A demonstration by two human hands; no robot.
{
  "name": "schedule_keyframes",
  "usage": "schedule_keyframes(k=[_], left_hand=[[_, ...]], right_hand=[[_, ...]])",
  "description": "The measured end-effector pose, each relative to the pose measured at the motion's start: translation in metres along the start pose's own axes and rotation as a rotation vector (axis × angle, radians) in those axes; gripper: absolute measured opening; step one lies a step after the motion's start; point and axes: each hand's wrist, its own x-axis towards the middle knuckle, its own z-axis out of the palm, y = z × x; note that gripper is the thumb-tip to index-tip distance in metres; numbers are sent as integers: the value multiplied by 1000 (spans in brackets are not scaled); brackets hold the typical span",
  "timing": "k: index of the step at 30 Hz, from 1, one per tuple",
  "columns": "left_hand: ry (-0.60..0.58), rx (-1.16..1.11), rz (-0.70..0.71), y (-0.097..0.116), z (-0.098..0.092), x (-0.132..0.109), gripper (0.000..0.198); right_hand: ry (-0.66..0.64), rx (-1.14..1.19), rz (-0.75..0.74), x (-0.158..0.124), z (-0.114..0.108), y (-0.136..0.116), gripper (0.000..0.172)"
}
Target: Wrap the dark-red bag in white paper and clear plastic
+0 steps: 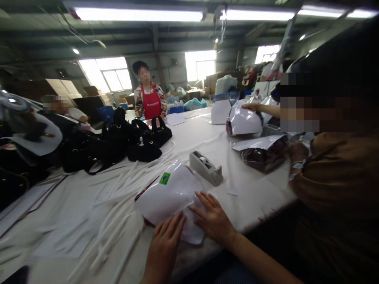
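Your bare left hand (166,238) and right hand (214,221) rest, unclenched, on a glossy white plastic-wrapped package (168,195). It lies on the white table (251,197), beside a grey oblong tape dispenser (209,172)

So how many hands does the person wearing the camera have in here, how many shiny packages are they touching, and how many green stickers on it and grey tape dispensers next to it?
Left hand and right hand: 2
Shiny package: 1
Green sticker: 1
Grey tape dispenser: 1
Total: 5
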Motion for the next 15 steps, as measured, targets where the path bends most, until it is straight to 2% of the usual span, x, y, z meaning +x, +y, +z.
schedule_keyframes(k=[3, 6, 8, 9, 11, 12, 15], left_hand=[[39, -2, 9, -6, 13, -8, 58], [35, -9, -12, -6, 16, -11, 58], [25, -21, -24, -4, 16, -9, 58], [31, -30, -34, -3, 16, -8, 57], [52, -47, -49, -2, 16, -7, 56], [69, -52, -56, -2, 17, -6, 55], [116, -59, -44, -4, 24, -8, 50]], right_hand=[[23, 36, 19, 3, -3, 10, 41], [180, 138, 37, 14, -20, 30, 28], [277, 151, 148, 29, -35, 53, 26], [283, 140, 254, 40, -41, 67, 25], [178, 116, 510, 63, -49, 97, 25], [118, 113, 591, 75, -50, 111, 24], [-85, 153, 729, 103, -44, 144, 14]])
